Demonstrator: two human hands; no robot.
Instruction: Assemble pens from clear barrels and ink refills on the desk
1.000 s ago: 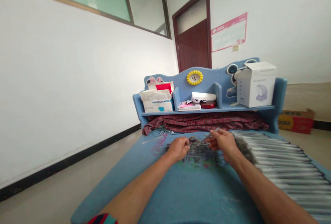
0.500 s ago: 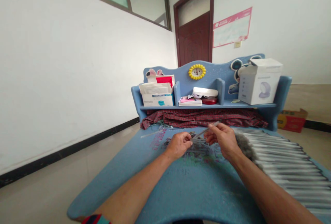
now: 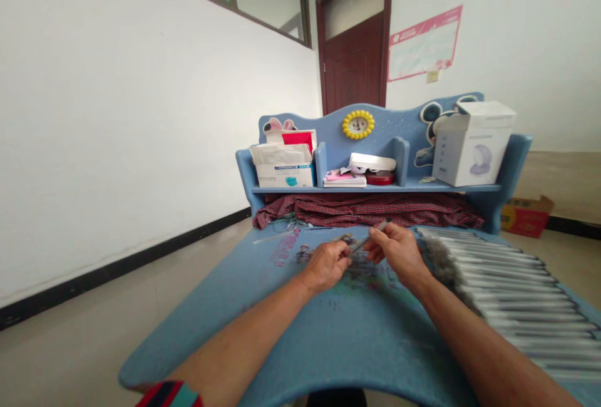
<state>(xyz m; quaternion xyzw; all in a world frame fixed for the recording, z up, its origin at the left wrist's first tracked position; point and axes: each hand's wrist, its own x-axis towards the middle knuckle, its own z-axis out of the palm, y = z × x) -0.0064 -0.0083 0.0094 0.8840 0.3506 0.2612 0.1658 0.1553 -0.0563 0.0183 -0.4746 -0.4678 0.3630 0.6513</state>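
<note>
My right hand pinches a slim, pen-like grey stick with a dark upper end, tilted above the blue desk. My left hand is closed at the lower end of this stick, thumb and fingers pressed together. Its fingertips hide that end, so what exactly they grip there is unclear. Beside my right forearm lies a row of several slim, clear-looking sticks with dark tips. Grey fluffy ends show along their left side.
A raised shelf at the desk's back carries a mask box, a white carton, a red round tin and papers. Checked cloth is bunched under it. A thin clear stick lies at the back left.
Both hands stay together around the stick; my right hand has come slightly left, closer to my left hand. The view has shifted a little.
</note>
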